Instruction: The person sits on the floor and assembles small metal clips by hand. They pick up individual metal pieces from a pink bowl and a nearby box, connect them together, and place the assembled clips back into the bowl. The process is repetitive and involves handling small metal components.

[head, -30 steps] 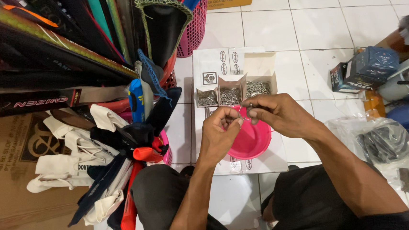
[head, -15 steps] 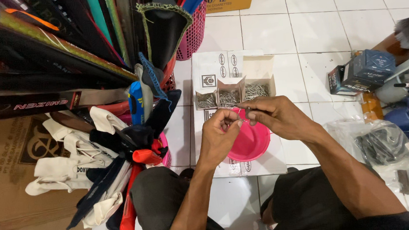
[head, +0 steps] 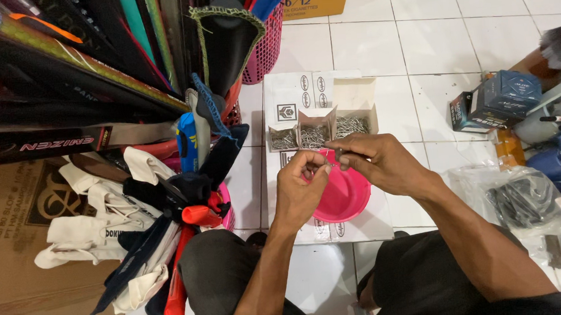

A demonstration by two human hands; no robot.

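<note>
at the far left of the frame a brown cardboard box (head: 11, 262) sits on the floor, with dark racket bags (head: 57, 68) stacked above it in the upper left. just right of the box, white gloves (head: 88, 230) and dark fabric pieces with red trim hang in a bunch. behind them, upper middle, stands a pink mesh basket (head: 266, 46).

in the middle of the frame the left hand (head: 301, 192) is raised over a pink bowl (head: 342, 196), its fingers (head: 317, 170) pinched shut on a small metal piece (head: 327, 168) too small to make out clearly. the right hand (head: 380, 164) comes in from the right and meets it, its fingertips closed on the same small metal piece, so both hands touch just above the bowl's upper left rim. the bowl rests on a flat white carton (head: 302, 93) lying on the tiled floor (head: 378, 45). just above the hands, three small open boxes (head: 315, 132) stand side by side on the carton, each filled with small grey metal parts.

to the right, a dark blue box (head: 506, 95) lies near the frame's right edge, and below it a clear plastic bag (head: 520, 196) holds something dark.
</note>
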